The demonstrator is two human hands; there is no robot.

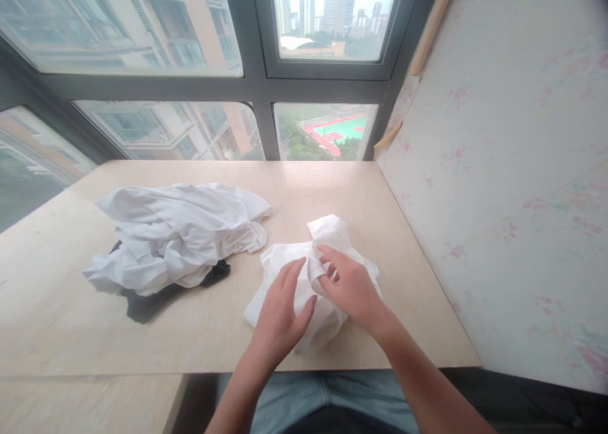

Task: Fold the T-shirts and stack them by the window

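Note:
A crumpled white garment (327, 231) lies bunched on the wooden tabletop in front of me; its exact kind does not show. My right hand (349, 285) pinches a raised fold of it between thumb and fingers. On the garment's left side is my left hand (285, 304), thumb and fingers apart, with no cloth gripped between them. Both hands cover part of the fabric. To the left sits a loose heap of white clothing (180, 231), and a black piece of cloth (147, 306) sticks out from under it.
The pale wooden tabletop (403, 332) runs up to grey-framed windows (256, 89) at the back. A wall with floral wallpaper (503, 187) bounds it on the right. The table's front edge is close to my lap, in blue jeans (332, 396).

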